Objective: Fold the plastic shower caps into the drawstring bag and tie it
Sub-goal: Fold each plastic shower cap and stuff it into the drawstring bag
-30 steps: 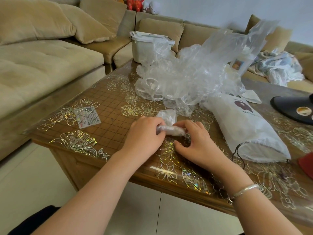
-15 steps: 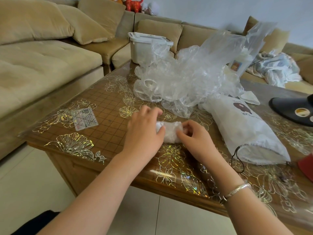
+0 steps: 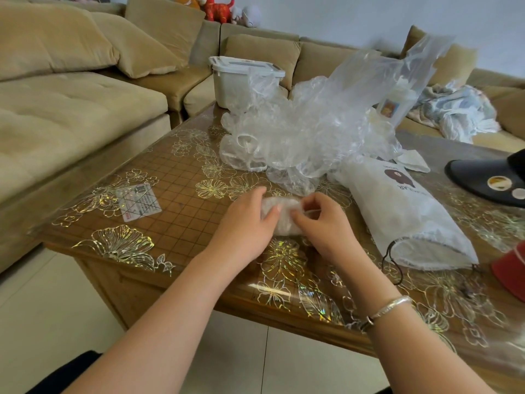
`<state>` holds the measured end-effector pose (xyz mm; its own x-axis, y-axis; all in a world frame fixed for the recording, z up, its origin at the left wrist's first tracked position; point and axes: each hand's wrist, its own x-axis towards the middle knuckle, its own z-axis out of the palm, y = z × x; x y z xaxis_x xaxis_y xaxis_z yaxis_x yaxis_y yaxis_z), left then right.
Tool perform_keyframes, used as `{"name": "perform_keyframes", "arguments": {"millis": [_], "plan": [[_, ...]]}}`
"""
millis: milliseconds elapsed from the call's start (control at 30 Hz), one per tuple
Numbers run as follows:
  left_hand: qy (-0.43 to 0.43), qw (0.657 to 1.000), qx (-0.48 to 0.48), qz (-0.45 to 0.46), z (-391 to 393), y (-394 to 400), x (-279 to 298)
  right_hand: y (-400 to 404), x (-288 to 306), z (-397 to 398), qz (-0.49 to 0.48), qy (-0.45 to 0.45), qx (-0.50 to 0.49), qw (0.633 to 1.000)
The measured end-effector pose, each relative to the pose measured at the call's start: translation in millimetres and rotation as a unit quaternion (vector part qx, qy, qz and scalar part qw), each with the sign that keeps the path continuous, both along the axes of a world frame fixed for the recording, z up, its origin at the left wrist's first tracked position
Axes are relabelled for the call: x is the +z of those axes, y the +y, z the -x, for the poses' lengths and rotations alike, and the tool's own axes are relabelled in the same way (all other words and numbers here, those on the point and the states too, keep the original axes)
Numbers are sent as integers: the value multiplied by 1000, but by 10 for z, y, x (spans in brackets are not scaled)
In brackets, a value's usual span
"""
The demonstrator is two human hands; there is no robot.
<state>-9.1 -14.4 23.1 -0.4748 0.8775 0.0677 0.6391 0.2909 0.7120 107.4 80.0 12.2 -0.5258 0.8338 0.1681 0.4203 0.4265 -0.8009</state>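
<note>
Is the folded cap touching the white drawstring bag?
Apart. The head view shows bare table between the folded cap and the drawstring bag.

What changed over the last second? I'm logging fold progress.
Both hands, left and right, rolled the thin cap strip into a thicker bundle and still pinch it. The cap pile and drawstring bag stayed put.

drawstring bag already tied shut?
No, the drawstring bag lies on the table with its mouth gaping open and its cord slack.
</note>
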Motion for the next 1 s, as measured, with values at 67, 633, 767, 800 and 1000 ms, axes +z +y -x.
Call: {"name": "perform_keyframes", "arguments": {"millis": [67, 633, 767, 800, 1000], "plan": [[-88, 994, 36, -51, -22, 21, 75, -50, 119, -65, 16, 78, -10, 997], [-98, 977, -92, -166, -1211, 248, 142, -76, 368, -1602, -35, 90, -74, 993], [-4, 987, -125, -96, -1396, 306, 79, 21, 291, -1887, -29, 93, -124, 988], [5, 988, -131, -85, -1442, 324, 50, 32, 265, -1916, -33, 80, -128, 988], [-7, 985, -117, -124, -1584, 387, 18, 28, 167, -1813, -92, -20, -73, 993]]}}
